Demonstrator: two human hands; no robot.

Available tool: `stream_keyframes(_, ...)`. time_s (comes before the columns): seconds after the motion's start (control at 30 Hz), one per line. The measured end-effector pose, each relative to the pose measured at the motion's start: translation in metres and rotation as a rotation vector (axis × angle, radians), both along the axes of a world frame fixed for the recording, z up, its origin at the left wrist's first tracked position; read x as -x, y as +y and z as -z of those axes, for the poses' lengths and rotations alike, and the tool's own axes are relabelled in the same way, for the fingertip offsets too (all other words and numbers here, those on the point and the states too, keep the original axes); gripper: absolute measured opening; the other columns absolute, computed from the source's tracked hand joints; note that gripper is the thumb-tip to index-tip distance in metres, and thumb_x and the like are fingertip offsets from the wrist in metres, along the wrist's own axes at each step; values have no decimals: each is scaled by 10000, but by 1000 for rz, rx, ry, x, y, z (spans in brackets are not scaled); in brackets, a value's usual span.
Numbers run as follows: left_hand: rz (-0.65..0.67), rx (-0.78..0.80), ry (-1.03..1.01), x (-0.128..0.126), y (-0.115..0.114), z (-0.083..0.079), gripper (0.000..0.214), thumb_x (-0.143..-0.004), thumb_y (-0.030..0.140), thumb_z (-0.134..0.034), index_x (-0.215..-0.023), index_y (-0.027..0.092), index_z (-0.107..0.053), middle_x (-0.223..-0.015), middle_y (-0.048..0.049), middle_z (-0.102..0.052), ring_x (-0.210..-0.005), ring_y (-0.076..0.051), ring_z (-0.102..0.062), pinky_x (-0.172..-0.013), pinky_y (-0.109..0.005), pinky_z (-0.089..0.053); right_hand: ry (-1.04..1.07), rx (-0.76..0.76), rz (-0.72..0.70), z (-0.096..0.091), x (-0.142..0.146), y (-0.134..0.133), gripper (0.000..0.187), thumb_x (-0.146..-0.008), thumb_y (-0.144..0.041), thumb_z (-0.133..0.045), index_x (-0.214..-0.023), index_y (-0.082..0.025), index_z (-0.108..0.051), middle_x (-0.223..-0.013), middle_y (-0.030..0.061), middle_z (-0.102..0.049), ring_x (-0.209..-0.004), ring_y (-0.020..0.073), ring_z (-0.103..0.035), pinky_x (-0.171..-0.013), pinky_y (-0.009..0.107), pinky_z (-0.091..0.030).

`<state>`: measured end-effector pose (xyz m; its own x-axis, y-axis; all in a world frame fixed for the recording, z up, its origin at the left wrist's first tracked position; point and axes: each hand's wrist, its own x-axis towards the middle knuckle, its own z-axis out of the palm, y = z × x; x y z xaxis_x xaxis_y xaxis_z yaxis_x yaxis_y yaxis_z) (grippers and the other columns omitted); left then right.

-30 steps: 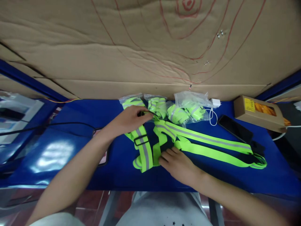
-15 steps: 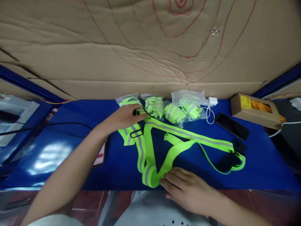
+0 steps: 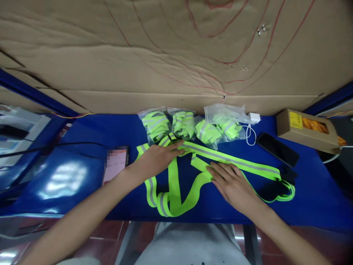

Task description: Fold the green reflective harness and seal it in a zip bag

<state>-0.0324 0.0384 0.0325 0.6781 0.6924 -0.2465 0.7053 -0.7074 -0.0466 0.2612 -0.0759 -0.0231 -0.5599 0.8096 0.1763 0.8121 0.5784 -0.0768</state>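
Note:
A neon-green reflective vest made of elastic straps, with a grey stripe along its bands, lies spread on the blue table. My left hand is over its upper left part, thumb and fingers closed on a strap close to a black buckle. Part of that grip is hidden under the hand. My right hand rests palm down, fingers stretched out, their tips touching the green band in the middle. A loose band loop curls toward the table's front edge.
Clear bags of folded green straps line the back. A white charger with cable, a black phone and a cardboard box are at right. A lit phone lies at left. Cardboard stands behind the table.
My left hand has come down and toward me from the bags and buckle. My right hand has left the front loop and moved up and right to the middle band. The straps have shifted left.

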Motion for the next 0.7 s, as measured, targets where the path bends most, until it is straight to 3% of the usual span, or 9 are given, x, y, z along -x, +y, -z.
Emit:
stream_keyframes(0.17, -84, 43, -23, 15, 6, 8, 625, -977, 104, -431, -1544, 357, -503, -1659, -6, -411, -1042, -265, -763, -711, -330, -548, -10, -13, 48, 2, -29, -26, 435, -1085, -332, -486, -1489, -188, -559, -1172, 134, -696, -962, 264, -643, -793, 401, -493)
stream_keyframes(0.27, -122, 65, -41, 15, 7, 10, 634, -962, 132, -463, -1558, 346, -483, -1646, -12, -425, -1072, -282, -759, -726, -339, -565, -6, 47, 68, 7, -43, -47, 465, -1092, -345, -464, -1535, -212, -513, -1030, 109, -674, -837, 227, -619, -736, 368, -474)
stream_keyframes(0.33, -131, 79, -82, 13, 8, 12, 642, -963, 150, -450, -1568, 366, -459, -1646, 1, -429, -1092, -272, -755, -749, -338, -579, 6, 57, 64, 8, -47, -58, 480, -1093, -340, -454, -1559, -229, -483, -1054, 115, -674, -873, 236, -633, -755, 375, -493)
stream_keyframes(0.43, -155, 73, -205, 13, 5, 8, 621, -978, 192, -422, -1570, 377, -449, -1654, -16, -430, -1072, -238, -764, -736, -307, -588, 68, 52, 44, 1, -51, -66, 496, -1084, -330, -465, -1572, -242, -462, -1282, 155, -650, -1130, 296, -637, -886, 437, -532)
stream_keyframes(0.5, -174, 21, -342, 17, -4, 0, 557, -986, 227, -424, -1522, 347, -524, -1657, -46, -429, -1084, -223, -761, -725, -281, -590, 137, 24, 86, -10, -62, -65, 487, -1073, -315, -478, -1556, -248, -477, -1395, 154, -609, -1258, 313, -595, -994, 479, -513)
stream_keyframes(0.6, -199, -146, -572, 30, -25, -15, 388, -944, 247, -511, -1285, 276, -695, -1576, -76, -543, -1150, -228, -731, -839, -292, -594, 165, -74, 358, -23, -94, -57, 450, -1056, -363, -496, -1487, -246, -547, -1397, 148, -618, -1266, 337, -604, -1045, 507, -488)
stream_keyframes(0.7, -324, -380, -739, 46, -49, -24, 198, -888, 236, -555, -996, 254, -720, -1109, -52, -800, -946, -222, -762, -812, -317, -582, 54, -145, 797, -22, -132, -47, 652, -1021, -584, -470, -1477, -125, -551, -1364, 227, -625, -1242, 410, -617, -1003, 527, -507)
